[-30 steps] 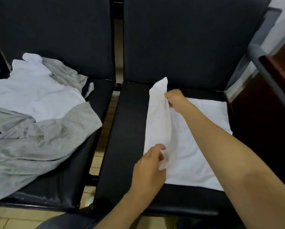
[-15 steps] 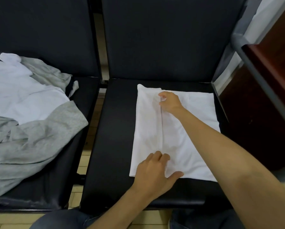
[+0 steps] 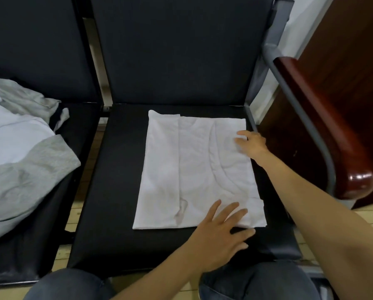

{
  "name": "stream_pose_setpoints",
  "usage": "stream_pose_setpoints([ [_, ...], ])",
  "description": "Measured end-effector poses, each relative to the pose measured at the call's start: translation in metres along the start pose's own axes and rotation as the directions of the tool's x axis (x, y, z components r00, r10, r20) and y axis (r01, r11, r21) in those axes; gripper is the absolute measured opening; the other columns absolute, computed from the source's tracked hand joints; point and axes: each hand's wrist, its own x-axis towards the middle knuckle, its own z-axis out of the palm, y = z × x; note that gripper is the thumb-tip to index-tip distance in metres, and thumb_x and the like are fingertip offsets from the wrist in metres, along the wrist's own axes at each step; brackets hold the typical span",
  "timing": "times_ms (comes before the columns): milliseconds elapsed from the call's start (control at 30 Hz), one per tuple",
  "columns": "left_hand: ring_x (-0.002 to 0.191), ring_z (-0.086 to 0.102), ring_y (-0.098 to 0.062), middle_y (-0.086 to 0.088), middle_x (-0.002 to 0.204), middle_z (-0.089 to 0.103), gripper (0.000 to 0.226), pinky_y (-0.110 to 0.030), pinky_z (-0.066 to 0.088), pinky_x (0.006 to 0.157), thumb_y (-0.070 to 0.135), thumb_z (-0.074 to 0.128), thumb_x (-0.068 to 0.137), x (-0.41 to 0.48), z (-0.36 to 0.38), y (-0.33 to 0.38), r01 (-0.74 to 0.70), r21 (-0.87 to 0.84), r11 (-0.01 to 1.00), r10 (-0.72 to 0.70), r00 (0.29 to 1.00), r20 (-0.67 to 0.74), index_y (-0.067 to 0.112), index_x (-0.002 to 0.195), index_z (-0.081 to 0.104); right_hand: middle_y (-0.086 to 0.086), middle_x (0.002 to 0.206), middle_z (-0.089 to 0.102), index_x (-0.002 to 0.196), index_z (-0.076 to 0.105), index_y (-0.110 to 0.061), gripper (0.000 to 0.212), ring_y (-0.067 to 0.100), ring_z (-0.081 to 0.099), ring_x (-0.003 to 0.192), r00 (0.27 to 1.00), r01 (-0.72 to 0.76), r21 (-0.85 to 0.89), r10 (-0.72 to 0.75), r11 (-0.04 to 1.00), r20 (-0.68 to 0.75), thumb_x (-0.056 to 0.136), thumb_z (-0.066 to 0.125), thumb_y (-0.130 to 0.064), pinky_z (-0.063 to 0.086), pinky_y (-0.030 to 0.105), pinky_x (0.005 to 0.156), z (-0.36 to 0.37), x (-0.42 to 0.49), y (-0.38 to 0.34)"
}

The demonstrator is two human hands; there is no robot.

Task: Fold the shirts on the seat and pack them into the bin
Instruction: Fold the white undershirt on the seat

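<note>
A white shirt (image 3: 194, 169), folded into a flat rectangle, lies on the black seat (image 3: 107, 191) in the middle of the view. My left hand (image 3: 220, 232) rests with spread, straight fingers on the shirt's near right corner. My right hand (image 3: 251, 144) lies on the shirt's far right edge, fingers loosely bent; whether it pinches the cloth I cannot tell. No bin is in view.
A heap of unfolded shirts, grey (image 3: 27, 176) and white (image 3: 12, 139), covers the neighbouring seat on the left. A grey metal armrest frame (image 3: 298, 109) and a dark red wooden unit (image 3: 337, 135) stand close on the right. My knees (image 3: 254, 282) are at the bottom edge.
The lifted left flap of the white shirt was laid down flat over the middle. My right hand slid from the centre fold to the right edge; my left hand moved right and spread flat.
</note>
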Motion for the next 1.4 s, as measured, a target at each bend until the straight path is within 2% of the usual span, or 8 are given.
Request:
stream_pose_setpoints([
  [367, 0.127, 0.042, -0.020, 0.001, 0.137, 0.048, 0.045, -0.052, 0.024, 0.110, 0.047, 0.035, 0.092, 0.027, 0.017, 0.021, 0.079, 0.130, 0.988, -0.088, 0.994, 0.065, 0.024, 0.124, 0.057, 0.006, 0.154, 0.029, 0.141, 0.044, -0.015, 0.044, 0.024, 0.026, 0.141, 0.986, 0.027, -0.006, -0.026, 1.000, 0.166, 0.100, 0.042, -0.031, 0.022, 0.036, 0.115, -0.009, 0.013, -0.007],
  [467, 0.111, 0.047, -0.012, 0.002, 0.122, 0.057, 0.036, -0.031, 0.032, 0.107, 0.034, 0.041, 0.090, 0.036, 0.002, 0.030, 0.176, -0.153, 0.973, -0.193, 0.975, -0.107, 0.019, 0.118, 0.059, 0.012, 0.140, 0.047, 0.133, 0.052, -0.006, 0.041, 0.027, 0.042, 0.130, 0.995, 0.046, 0.096, -0.054, 0.994, 0.080, 0.098, 0.048, -0.028, 0.032, 0.039, 0.111, -0.009, 0.011, -0.006],
  [600, 0.088, 0.054, -0.003, 0.008, 0.096, 0.060, 0.011, -0.014, 0.046, 0.082, 0.022, 0.057, 0.088, 0.031, -0.025, 0.025, 0.286, -0.619, 0.732, -0.510, 0.831, -0.220, 0.016, 0.095, 0.063, 0.006, 0.143, 0.040, 0.142, 0.040, -0.012, 0.046, 0.023, 0.043, 0.127, 0.997, 0.055, 0.254, -0.067, 0.966, 0.041, 0.099, 0.048, -0.026, 0.039, 0.032, 0.102, -0.013, 0.007, -0.023],
  [767, 0.084, 0.059, -0.002, 0.013, 0.082, 0.057, 0.025, -0.013, 0.050, 0.067, 0.013, 0.066, 0.087, 0.006, -0.068, 0.005, 0.477, -0.853, 0.214, -0.786, 0.603, 0.140, 0.031, 0.087, 0.049, 0.009, 0.124, 0.054, 0.131, 0.051, -0.010, 0.036, 0.023, 0.055, 0.112, 0.972, 0.083, 0.513, -0.182, 0.855, 0.147, 0.097, 0.052, -0.019, 0.045, 0.031, 0.091, -0.007, 0.000, -0.077],
  [900, 0.090, 0.058, -0.010, 0.014, 0.098, 0.055, 0.044, -0.023, 0.054, 0.082, 0.020, 0.066, 0.086, -0.021, -0.072, -0.015, 0.652, -0.701, 0.290, -0.777, 0.588, 0.225, 0.045, 0.104, 0.035, 0.001, 0.111, 0.044, 0.135, 0.047, -0.012, 0.038, 0.018, 0.050, 0.107, 0.933, 0.134, 0.432, -0.261, 0.892, 0.249, 0.098, 0.051, -0.020, 0.042, 0.029, 0.094, 0.012, -0.008, -0.119],
  [1033, 0.096, 0.043, -0.008, 0.012, 0.104, 0.045, 0.054, -0.024, 0.042, 0.093, 0.030, 0.059, 0.089, -0.037, -0.072, -0.032, 0.795, -0.452, 0.404, -0.807, 0.542, 0.233, 0.036, 0.129, 0.023, 0.000, 0.087, 0.049, 0.098, 0.057, -0.011, 0.014, 0.014, 0.050, 0.078, 0.917, 0.146, 0.332, -0.253, 0.932, 0.307, 0.097, 0.053, -0.024, 0.042, 0.017, 0.061, 0.043, -0.010, -0.135],
  [1167, 0.110, 0.042, -0.009, 0.010, 0.123, 0.046, 0.065, -0.026, 0.030, 0.102, 0.050, 0.050, 0.091, -0.044, -0.068, -0.035, 0.819, -0.369, 0.440, -0.794, 0.546, 0.265, 0.028, 0.142, 0.018, 0.001, 0.150, 0.029, 0.146, 0.034, -0.020, 0.053, 0.024, 0.037, 0.134, 0.882, 0.190, 0.203, -0.258, 0.961, 0.395, 0.098, 0.048, -0.037, 0.036, 0.034, 0.106, 0.061, -0.015, -0.132],
  [1400, 0.075, 0.041, -0.004, 0.010, 0.075, 0.051, 0.013, -0.023, 0.038, 0.085, 0.026, 0.036, 0.102, -0.049, -0.066, -0.041, 0.756, -0.545, 0.363, -0.811, 0.544, 0.214, 0.032, 0.113, 0.037, 0.003, 0.147, 0.040, 0.139, 0.045, -0.013, 0.038, 0.020, 0.037, 0.134, 0.906, 0.347, 0.259, -0.394, 0.901, 0.157, 0.104, 0.036, -0.024, 0.028, 0.022, 0.105, 0.048, -0.054, -0.118],
])
